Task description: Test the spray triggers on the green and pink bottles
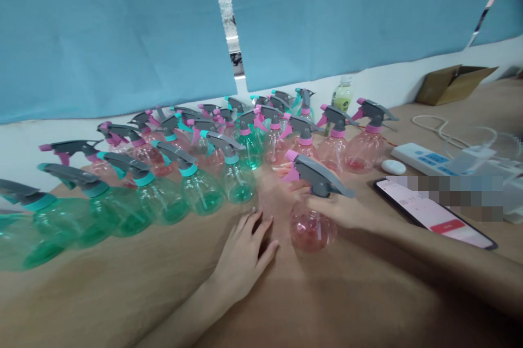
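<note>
A clear pink spray bottle (312,231) with a grey and pink trigger head stands near the middle of the table. My right hand (333,207) is closed around its neck from the right, just below the head; part of the fingers is behind the bottle. My left hand (241,255) rests on the tabletop to the left of that bottle, fingers spread and holding nothing. Beyond its fingertips a row of green spray bottles (202,193) with turquoise collars runs to the left edge. More spray bottles, pink (363,151) and green (250,149), crowd behind.
To the right lie a smartphone (433,212) with a lit screen, a small white rounded case (393,166) and a power strip (423,158) with cables. A bottle with a green label (342,96) and a cardboard box (443,85) stand near the blue-covered wall (327,16).
</note>
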Available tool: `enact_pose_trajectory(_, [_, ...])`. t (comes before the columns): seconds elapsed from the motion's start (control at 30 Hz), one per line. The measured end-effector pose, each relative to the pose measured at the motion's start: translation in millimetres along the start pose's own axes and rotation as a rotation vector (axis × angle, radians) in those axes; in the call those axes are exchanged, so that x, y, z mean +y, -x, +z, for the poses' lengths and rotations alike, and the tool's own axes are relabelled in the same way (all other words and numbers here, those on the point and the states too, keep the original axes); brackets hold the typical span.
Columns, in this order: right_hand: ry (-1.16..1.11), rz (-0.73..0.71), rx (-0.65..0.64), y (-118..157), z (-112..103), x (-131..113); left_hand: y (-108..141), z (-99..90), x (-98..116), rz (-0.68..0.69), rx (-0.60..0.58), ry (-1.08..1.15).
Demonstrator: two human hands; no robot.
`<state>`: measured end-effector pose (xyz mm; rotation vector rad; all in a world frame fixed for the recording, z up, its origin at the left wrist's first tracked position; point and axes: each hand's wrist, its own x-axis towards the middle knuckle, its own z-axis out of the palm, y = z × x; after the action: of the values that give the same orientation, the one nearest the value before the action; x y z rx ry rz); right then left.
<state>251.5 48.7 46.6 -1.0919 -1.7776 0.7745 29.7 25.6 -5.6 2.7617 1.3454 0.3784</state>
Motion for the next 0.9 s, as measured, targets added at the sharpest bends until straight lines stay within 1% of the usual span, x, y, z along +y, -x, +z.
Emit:
enact_pose_trajectory(0.1, [-0.099, -0.022, -0.026, -1.3, 0.3, -0.9, 0.3, 0.1, -0.4, -0.001, -0.002, -0.004])
enact_pose_trajectory(0.23, [-0.144, -0.058, -0.008, -2.7, 1.1, -1.7, -0.1, -0.4, -0.7, -0.003, 0.002, -0.008])
enact_pose_trajectory(0.5, [-0.063, -0.02, 0.008, -2.8, 3.2, 9.2, 0.0, 0.8, -0.7, -0.002, 0.006, -0.006])
enact_pose_trajectory(0.73, [-0.022, -0.008, 0.013, -2.2, 2.4, 6.3, -0.3, -0.9, -0.6, -0.004, 0.002, 0.003])
enact_pose_trajectory(0.9, [-0.014, -0.038, 0.007, -2.3, 2.7, 6.9, -1.3, -0.9, -0.3, -0.005, -0.004, 0.004])
